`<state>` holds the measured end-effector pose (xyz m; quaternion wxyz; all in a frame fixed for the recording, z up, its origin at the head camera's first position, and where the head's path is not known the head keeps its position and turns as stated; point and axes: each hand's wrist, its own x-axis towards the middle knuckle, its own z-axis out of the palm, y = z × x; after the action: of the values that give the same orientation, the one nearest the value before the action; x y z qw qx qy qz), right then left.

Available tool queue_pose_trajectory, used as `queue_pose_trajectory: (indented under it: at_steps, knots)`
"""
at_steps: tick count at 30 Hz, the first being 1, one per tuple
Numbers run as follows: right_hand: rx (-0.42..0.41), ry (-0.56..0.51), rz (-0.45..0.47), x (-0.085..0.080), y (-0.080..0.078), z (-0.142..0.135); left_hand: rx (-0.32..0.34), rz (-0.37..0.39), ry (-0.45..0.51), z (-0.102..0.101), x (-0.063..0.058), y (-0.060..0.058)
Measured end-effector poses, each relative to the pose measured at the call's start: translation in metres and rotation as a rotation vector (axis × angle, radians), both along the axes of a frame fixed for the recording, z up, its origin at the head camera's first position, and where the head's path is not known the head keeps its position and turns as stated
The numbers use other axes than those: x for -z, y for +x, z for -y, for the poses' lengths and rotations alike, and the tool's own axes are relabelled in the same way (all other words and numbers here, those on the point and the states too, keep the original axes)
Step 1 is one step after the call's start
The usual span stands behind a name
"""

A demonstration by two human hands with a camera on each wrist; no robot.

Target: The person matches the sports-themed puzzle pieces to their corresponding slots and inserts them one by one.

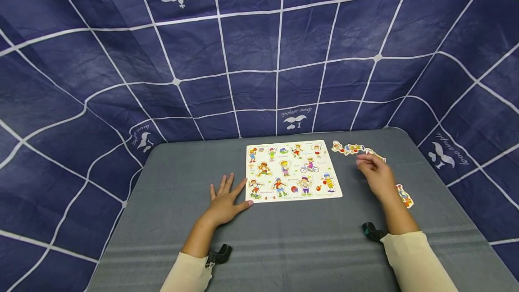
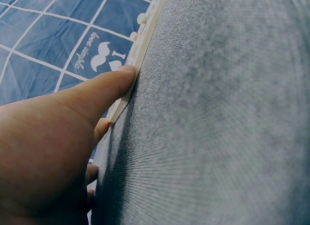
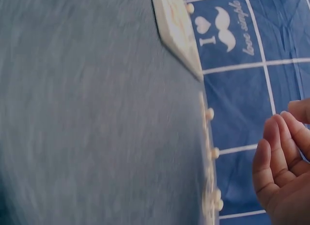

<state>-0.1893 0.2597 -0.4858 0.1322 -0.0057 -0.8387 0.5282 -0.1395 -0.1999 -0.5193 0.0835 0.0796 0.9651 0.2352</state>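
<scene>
Cream-coloured and flat, the puzzle board [image 1: 276, 170] is touched at its near left corner by the left hand [image 1: 224, 204], whose fingers are spread well apart; in the left wrist view its thumb [image 2: 114, 84] is seen laid along the board's edge. On the other side, the right hand [image 1: 377, 175] is held above the counter [image 1: 182, 184], its fingers loosely bent and drawn together side by side, with the thumb brought near their tips. Just beyond it, a row of loose pieces [image 1: 352, 148] is laid out past the board's far right corner, and round knobs [image 3: 209, 114] are shown on them from the right wrist. A single piece [image 1: 404, 196] is placed apart from that row, just beside the right forearm. Between the two hands, the board is covered with sporting figures and small printed words. Black straps [image 1: 220, 253] are worn at both wrists, and cream sleeves [image 1: 188, 274] are worn behind them. Grey cloth is spread over the counter, which is enclosed by a blue curtain [image 1: 251, 89] patterned with white grid lines, moustaches and crowns.
</scene>
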Motion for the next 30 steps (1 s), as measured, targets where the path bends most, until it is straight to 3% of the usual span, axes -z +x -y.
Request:
queue_pose_trajectory:
  at_steps: [11, 30]
  knots:
    - [0.019, 0.177, -0.001, 0.009, -0.001, -0.029, 0.001, -0.002, 0.006, 0.0, -0.001, 0.0]
    - [-0.071, 0.472, 0.199, 0.011, -0.026, -0.052, -0.004, -0.001, 0.008, -0.002, -0.001, 0.001]
